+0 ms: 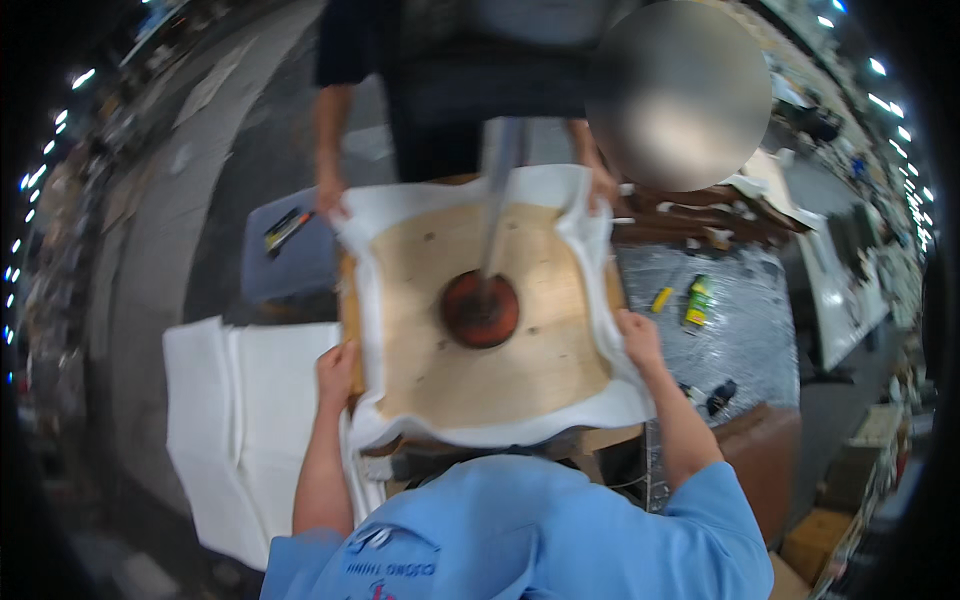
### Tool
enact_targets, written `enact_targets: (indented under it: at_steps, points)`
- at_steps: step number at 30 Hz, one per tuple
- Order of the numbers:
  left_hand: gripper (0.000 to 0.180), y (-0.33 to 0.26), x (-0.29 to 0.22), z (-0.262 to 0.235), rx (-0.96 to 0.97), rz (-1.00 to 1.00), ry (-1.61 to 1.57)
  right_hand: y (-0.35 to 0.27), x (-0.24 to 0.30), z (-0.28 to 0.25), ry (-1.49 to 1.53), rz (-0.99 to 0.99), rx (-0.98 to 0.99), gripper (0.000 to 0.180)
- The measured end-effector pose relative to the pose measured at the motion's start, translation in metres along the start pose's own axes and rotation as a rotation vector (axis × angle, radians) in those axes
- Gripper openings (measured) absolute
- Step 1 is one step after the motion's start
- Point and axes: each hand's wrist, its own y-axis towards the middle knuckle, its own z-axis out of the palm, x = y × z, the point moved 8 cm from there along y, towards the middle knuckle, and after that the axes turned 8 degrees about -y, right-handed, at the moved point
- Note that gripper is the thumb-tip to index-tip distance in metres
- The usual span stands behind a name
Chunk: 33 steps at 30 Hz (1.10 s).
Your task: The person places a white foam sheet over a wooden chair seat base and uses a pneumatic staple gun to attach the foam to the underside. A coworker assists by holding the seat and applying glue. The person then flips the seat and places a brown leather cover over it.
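Head view, both hands, left [337,372] and right [637,338], gripping white fabric [500,432] edges around wooden board [480,370], red disc [481,309] at centre

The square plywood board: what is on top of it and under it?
On the square plywood board a round reddish-brown press pad on a metal rod. Under it, white fabric folds up around the edges; anything beneath that is hidden.

A grey floor [200,200] surrounds a foil-covered workbench [740,330]; ceiling lights [880,100], possibly strip lamps, line the blurred rim.
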Motion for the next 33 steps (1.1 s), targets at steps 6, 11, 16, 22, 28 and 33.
enact_targets:
  at_steps: [6,11,16,22,28,33]
  points:
    - [0.045,0.005,-0.01,-0.015,0.04,0.077,0.113,0.002,0.009,0.009,0.008,-0.058,-0.002,0.049]
    - [0.038,-0.004,-0.033,-0.043,-0.15,0.07,0.204,-0.014,0.046,-0.009,-0.076,-0.128,-0.031,0.037]
    - [0.036,-0.045,-0.069,0.018,0.176,0.137,0.551,-0.069,0.132,-0.023,-0.215,-0.6,-0.278,0.017]
    - [0.037,-0.081,-0.058,0.055,0.393,0.316,1.348,-0.125,0.162,0.112,-0.325,-0.664,0.319,0.061]
    - [0.019,-0.087,-0.056,0.026,0.266,0.418,1.165,-0.105,0.128,0.095,-0.53,-0.67,0.124,0.069]
    - [0.018,-0.088,-0.049,0.015,0.189,0.343,1.121,-0.087,0.093,0.032,-1.004,-0.762,-0.033,0.069]
